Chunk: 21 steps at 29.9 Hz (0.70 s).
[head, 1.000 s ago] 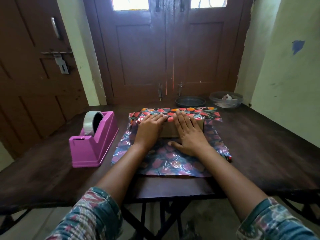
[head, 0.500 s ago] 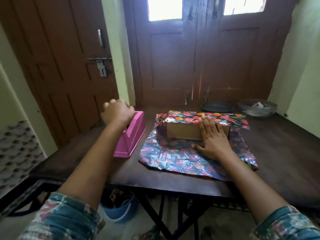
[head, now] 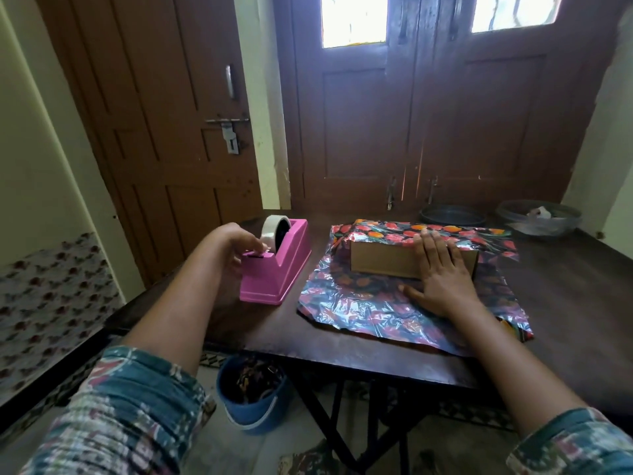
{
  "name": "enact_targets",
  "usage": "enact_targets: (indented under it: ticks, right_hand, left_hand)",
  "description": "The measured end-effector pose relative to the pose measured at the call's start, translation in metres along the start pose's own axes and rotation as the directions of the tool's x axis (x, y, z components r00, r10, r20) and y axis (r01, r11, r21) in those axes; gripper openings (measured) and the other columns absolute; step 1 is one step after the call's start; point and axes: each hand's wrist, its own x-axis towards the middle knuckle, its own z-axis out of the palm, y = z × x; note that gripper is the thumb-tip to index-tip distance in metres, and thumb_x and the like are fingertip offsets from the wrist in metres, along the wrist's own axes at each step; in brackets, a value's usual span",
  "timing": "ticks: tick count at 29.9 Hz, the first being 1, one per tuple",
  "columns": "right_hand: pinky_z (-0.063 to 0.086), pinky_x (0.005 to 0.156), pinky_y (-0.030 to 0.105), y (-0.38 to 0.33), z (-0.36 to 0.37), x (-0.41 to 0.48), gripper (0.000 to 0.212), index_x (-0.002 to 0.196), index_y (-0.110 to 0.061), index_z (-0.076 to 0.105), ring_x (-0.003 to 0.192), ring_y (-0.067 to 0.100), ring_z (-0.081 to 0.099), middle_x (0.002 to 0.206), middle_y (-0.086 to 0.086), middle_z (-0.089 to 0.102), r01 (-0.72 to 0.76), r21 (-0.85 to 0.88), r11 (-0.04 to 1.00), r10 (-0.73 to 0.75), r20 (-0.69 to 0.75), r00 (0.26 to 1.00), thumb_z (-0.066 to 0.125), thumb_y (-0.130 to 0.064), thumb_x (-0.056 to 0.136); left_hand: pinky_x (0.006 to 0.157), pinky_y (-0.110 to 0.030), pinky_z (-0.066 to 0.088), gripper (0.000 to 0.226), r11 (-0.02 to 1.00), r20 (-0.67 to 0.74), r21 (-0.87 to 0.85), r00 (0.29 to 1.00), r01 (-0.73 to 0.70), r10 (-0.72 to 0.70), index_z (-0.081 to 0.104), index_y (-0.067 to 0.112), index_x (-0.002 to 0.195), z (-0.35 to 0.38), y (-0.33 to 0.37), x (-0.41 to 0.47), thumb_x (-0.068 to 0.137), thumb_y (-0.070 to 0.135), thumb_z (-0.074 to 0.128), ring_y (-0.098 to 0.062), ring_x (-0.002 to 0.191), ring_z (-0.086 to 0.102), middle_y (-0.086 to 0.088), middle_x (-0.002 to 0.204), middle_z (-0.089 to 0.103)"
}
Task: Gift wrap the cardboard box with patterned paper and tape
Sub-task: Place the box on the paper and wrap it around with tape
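A brown cardboard box (head: 380, 260) lies on a sheet of glossy flower-patterned paper (head: 359, 306) spread on the dark table (head: 565, 296). The far flap of the paper is folded over the box top. My right hand (head: 440, 279) lies flat with straight fingers on the box's near side, holding the flap edge down. A pink tape dispenser (head: 284, 265) with a roll of clear tape (head: 272, 231) stands left of the paper. My left hand (head: 236, 243) is at the dispenser's near end, fingertips curled at the tape by the cutter.
A dark round pan (head: 452, 214) and a clear bowl (head: 537, 217) with scraps sit at the table's far right, by the brown doors. A blue bucket (head: 253, 395) stands on the floor under the table's left front corner.
My left hand left the box, swung left to the dispenser and now has its fingertips on the tape end. My view turned left. The right hand stayed on the box.
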Motion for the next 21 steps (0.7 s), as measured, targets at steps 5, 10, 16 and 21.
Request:
enact_targets:
  ticks: [5,10,16,21]
  right_hand:
    - [-0.028,0.104,0.028,0.003,0.003,0.0,0.107,0.148,-0.007,0.004,0.144,0.029,0.001,0.156,0.014,0.005,-0.008,-0.038,0.999,0.005,-0.075,0.997,0.005,-0.071,0.062]
    - [-0.024,0.106,0.029,0.002,0.004,0.0,0.107,0.148,-0.007,0.004,0.144,0.029,0.0,0.156,0.014,0.004,-0.015,-0.041,0.999,0.012,-0.072,0.997,0.005,-0.07,0.062]
    - [-0.014,0.11,0.034,0.002,0.006,0.0,0.105,0.148,-0.005,0.008,0.144,0.03,0.005,0.155,0.016,0.009,-0.019,-0.048,0.999,0.017,-0.057,0.998,0.007,-0.069,0.064]
    - [-0.012,0.111,0.035,0.001,0.006,0.0,0.104,0.147,-0.005,0.012,0.143,0.032,0.009,0.154,0.017,0.013,-0.024,-0.036,0.999,0.023,-0.046,0.999,0.01,-0.069,0.066]
  left_hand:
    - [0.093,-0.048,0.048,0.034,0.987,-0.045,-0.158,0.999,0.005,-0.012,0.053,-0.001,0.118,0.009,-0.008,-0.001,0.088,0.012,0.062,-0.034,0.115,0.052,-0.017,0.123,0.052]
    - [0.076,-0.037,0.044,0.035,0.996,-0.097,-0.075,0.994,-0.053,0.046,0.056,-0.002,0.117,0.01,-0.006,-0.001,0.087,0.015,0.064,-0.027,0.102,0.053,-0.014,0.116,0.056]
    - [0.074,-0.035,0.051,0.02,0.991,0.025,-0.135,1.0,-0.001,0.005,0.056,0.003,0.109,-0.001,0.003,-0.01,0.09,0.009,0.056,-0.024,0.098,0.053,-0.014,0.108,0.055]
    - [0.082,-0.044,0.05,0.026,0.969,0.034,-0.246,0.999,0.012,-0.004,0.054,0.004,0.117,0.003,-0.002,-0.015,0.094,0.016,0.052,-0.026,0.101,0.049,-0.012,0.105,0.05]
